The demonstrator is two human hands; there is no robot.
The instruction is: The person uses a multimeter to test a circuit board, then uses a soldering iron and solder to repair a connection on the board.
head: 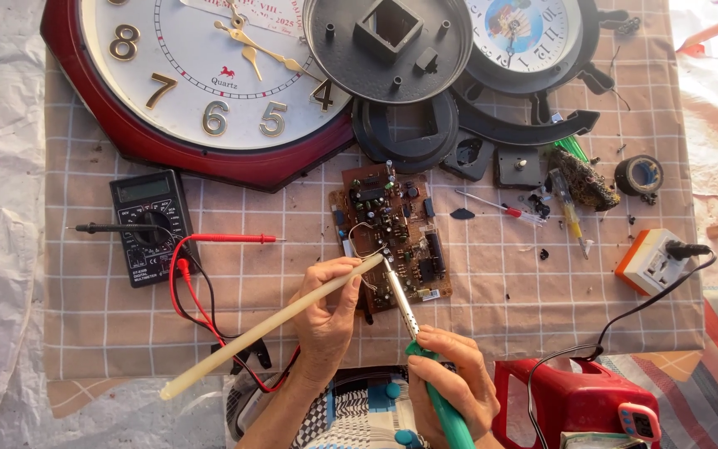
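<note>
Left hand (326, 320) grips waxy cream stick (272, 326) over brown circuit board (390, 236).

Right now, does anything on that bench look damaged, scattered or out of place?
Yes. The small clock at the top lies dismantled, its grey back cover and black ring lying loose. Small dark bits are strewn over the checked cloth right of the circuit board. Nothing looks spilled.
</note>
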